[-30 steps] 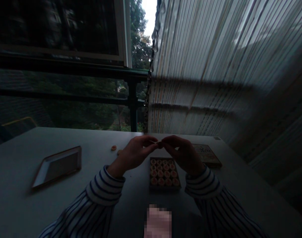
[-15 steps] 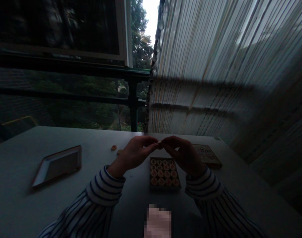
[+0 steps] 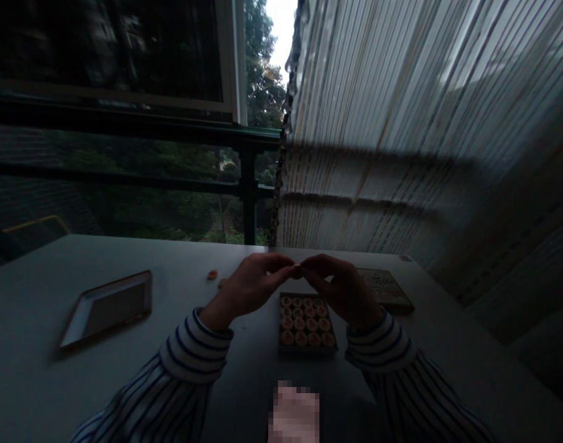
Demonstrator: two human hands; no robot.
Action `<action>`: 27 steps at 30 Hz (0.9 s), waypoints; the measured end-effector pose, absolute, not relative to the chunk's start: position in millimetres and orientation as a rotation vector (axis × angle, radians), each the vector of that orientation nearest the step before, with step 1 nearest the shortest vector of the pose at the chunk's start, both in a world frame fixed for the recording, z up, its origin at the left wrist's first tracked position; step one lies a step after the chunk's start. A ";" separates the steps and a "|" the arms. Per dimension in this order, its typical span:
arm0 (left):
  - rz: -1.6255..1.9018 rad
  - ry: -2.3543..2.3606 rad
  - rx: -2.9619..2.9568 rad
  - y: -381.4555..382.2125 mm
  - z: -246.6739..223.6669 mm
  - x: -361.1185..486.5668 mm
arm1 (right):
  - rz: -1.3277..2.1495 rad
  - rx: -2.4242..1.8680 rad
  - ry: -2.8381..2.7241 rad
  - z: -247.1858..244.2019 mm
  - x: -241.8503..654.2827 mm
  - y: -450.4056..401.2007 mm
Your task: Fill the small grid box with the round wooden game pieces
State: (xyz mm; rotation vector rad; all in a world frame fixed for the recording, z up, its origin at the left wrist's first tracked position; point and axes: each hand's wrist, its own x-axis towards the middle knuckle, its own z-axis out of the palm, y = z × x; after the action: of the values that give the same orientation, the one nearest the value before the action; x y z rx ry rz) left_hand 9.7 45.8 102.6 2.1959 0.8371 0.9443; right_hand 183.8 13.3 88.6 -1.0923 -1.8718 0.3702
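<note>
Between the fingertips of both my hands is a small round wooden piece [image 3: 297,271], pinched from either side above the far edge of a box. My left hand [image 3: 248,283] grips it from the left, my right hand [image 3: 343,287] from the right. Just below them the open square box [image 3: 307,352] holds rows of round pieces [image 3: 299,323] with red or dark markings. One loose round piece [image 3: 211,275] lies left of my left hand, and another [image 3: 223,283] is partly hidden behind that hand.
At the left of the white table [image 3: 179,369] lies an open shallow tray or lid [image 3: 119,307]. A flat box with writing [image 3: 386,289] lies beyond my right wrist. Behind the table are a railing [image 3: 248,197] and a striped curtain [image 3: 378,123].
</note>
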 end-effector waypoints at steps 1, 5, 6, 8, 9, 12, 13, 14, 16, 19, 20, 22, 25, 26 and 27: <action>0.944 0.838 2.195 45.6 102.8 9.7 | 0.371 -1.091 -1.874 88.4 183.7 13.3; 0.940 0.850 2.198 44.9 103.7 9.4 | 0.379 -1.087 -1.869 88.1 183.1 13.2; 0.935 0.845 2.200 44.9 103.9 9.3 | 0.382 -1.090 -1.871 88.2 182.9 13.1; 0.935 0.839 2.209 44.9 104.3 9.3 | 0.386 -1.099 -1.876 88.8 182.5 12.8; 0.939 0.841 2.213 45.0 104.3 9.3 | 0.384 -1.102 -1.873 89.1 182.3 12.8; 0.952 0.857 2.209 45.7 103.7 9.5 | 0.380 -1.102 -1.868 89.3 182.1 12.6; 0.953 0.863 2.205 46.0 103.3 9.6 | 0.379 -1.100 -1.870 89.3 182.1 12.6; 0.952 0.866 2.202 46.2 103.0 9.6 | 0.376 -1.100 -1.874 89.2 182.2 12.6; 0.951 0.874 2.199 46.8 102.4 9.7 | 0.379 -1.098 -1.879 89.0 182.5 12.5; 0.957 0.880 2.199 47.2 101.8 9.6 | 0.408 -1.086 -1.881 88.8 182.8 12.5; 0.957 0.878 2.199 47.3 101.7 9.6 | 0.414 -1.084 -1.882 88.8 182.9 12.5; 0.954 0.871 2.198 47.3 101.7 9.6 | 0.414 -1.089 -1.883 88.7 182.9 12.7; 0.956 0.868 2.197 46.8 102.2 9.5 | 0.408 -1.104 -1.885 88.3 183.1 13.1; 0.955 0.867 2.197 46.5 102.5 9.5 | 0.403 -1.108 -1.883 88.0 183.2 13.3; 0.958 0.866 2.194 46.2 102.9 9.5 | 0.392 -1.114 -1.880 87.7 183.5 13.5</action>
State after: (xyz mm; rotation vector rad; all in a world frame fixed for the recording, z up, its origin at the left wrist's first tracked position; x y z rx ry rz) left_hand 9.5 46.2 102.9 2.1943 0.8663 0.9577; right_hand 183.5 13.5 87.7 -1.1144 -1.8796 0.3919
